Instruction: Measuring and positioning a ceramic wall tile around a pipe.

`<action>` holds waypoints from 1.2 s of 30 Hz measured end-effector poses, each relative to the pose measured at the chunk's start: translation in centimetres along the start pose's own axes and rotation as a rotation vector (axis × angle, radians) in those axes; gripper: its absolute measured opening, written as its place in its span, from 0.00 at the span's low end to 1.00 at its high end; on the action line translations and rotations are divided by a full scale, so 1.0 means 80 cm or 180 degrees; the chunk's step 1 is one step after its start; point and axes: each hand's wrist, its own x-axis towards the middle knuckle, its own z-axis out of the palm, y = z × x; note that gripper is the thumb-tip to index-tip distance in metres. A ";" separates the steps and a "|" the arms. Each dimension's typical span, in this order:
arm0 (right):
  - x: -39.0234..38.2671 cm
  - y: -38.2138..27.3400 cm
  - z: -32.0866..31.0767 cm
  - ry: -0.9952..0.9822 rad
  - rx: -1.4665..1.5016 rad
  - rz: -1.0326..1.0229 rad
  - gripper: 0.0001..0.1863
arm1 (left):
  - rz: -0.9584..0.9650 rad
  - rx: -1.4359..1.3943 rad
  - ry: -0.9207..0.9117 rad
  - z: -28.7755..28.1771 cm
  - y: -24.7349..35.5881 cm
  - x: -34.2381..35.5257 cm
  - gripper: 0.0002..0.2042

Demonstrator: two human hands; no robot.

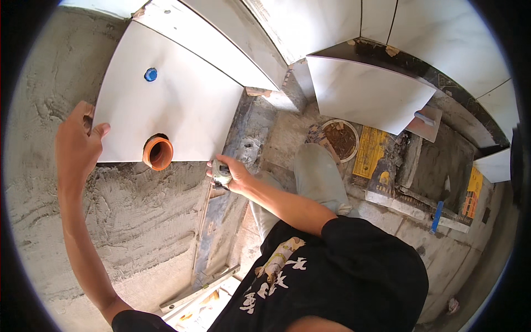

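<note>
A white marbled wall tile (182, 99) stands against the rough cement wall on the left. An orange pipe (158, 152) comes through a cutout at its lower edge, and a blue plug (150, 74) sits higher up in it. My left hand (79, 138) grips the tile's left edge, thumb against the rim and fingers curled, partly hidden. By the tile's lower right corner, my right hand (235, 174) is closed around a tape measure (222, 174). Whether any blade is pulled out, I cannot tell.
Another white tile (368, 91) leans at the back right. Near it are a round bucket (339, 140), a trowel (425, 119) and a mortar-filled tray (440, 166) on yellow-black cardboard (369, 152). A blue-handled tool (437, 217) lies at the tray's near side.
</note>
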 end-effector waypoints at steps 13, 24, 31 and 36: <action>0.009 0.005 -0.006 0.0117 0.0153 -0.0091 0.13 | 0.0116 0.0183 -0.0025 -0.010 0.019 -0.002 0.20; 0.000 -0.002 0.001 0.0386 -0.0073 0.0026 0.16 | 0.0485 0.0987 0.0232 -0.002 0.044 -0.001 0.23; -0.004 -0.004 0.008 0.0514 -0.0138 0.0088 0.16 | 0.0411 0.0437 0.0685 0.019 0.019 0.026 0.16; 0.000 -0.007 0.004 0.0503 -0.0045 0.0186 0.15 | 0.0572 0.0416 0.0637 0.026 0.021 0.028 0.22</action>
